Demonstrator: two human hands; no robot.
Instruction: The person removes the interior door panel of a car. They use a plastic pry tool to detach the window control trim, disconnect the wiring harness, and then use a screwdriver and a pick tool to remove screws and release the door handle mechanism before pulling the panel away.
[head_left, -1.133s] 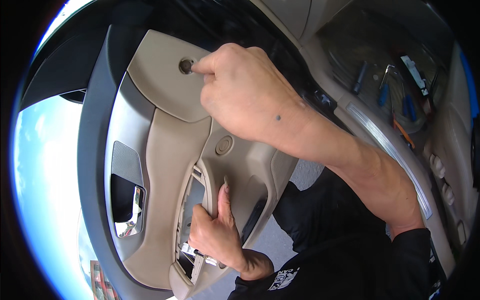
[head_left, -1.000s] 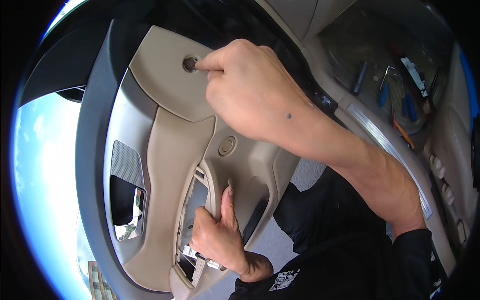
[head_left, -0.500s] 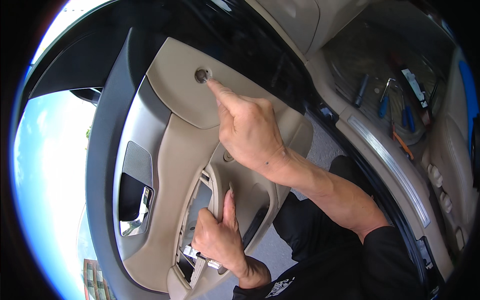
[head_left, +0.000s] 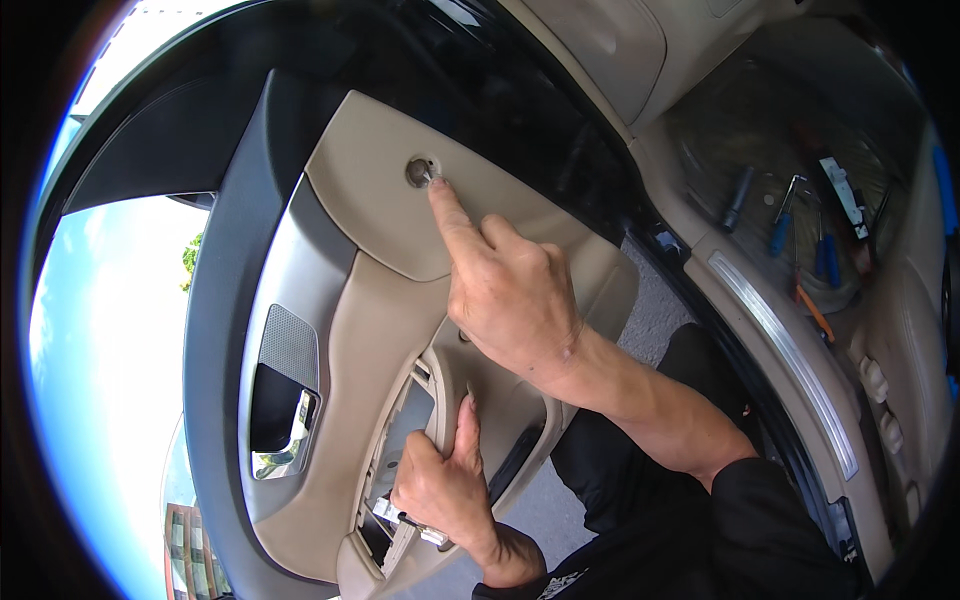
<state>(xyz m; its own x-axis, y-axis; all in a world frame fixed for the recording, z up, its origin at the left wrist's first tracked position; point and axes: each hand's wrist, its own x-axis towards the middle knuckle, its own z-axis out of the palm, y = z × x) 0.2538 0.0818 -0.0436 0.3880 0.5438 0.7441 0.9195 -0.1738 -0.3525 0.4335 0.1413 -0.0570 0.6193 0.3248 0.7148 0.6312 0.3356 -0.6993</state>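
Note:
A beige car door panel [head_left: 400,290] fills the middle of the view. My right hand [head_left: 515,300] reaches over it, index finger stretched out and the other fingers curled. That fingertip is at the lower right rim of a small round recess [head_left: 418,172], whose inside shows brown. Lower down, my left hand [head_left: 440,490] is closed around the door's pull handle [head_left: 437,390], thumb lying along its outer side. Beside the handle is a long opening [head_left: 408,420] in the panel. A white connector [head_left: 384,508] with wiring shows by my left fingers.
A silver inner door lever [head_left: 290,440] and a speaker grille [head_left: 290,340] sit on the panel's left. At right runs a metal sill plate [head_left: 785,360]. On the footwell floor lie blue-handled tools [head_left: 782,232], an orange-handled tool [head_left: 815,313] and a dark cylinder [head_left: 738,200].
The whole scene has shifted slightly right and down. My right hand has lowered a little against the panel, its index finger still at the recess. My left hand keeps its hold.

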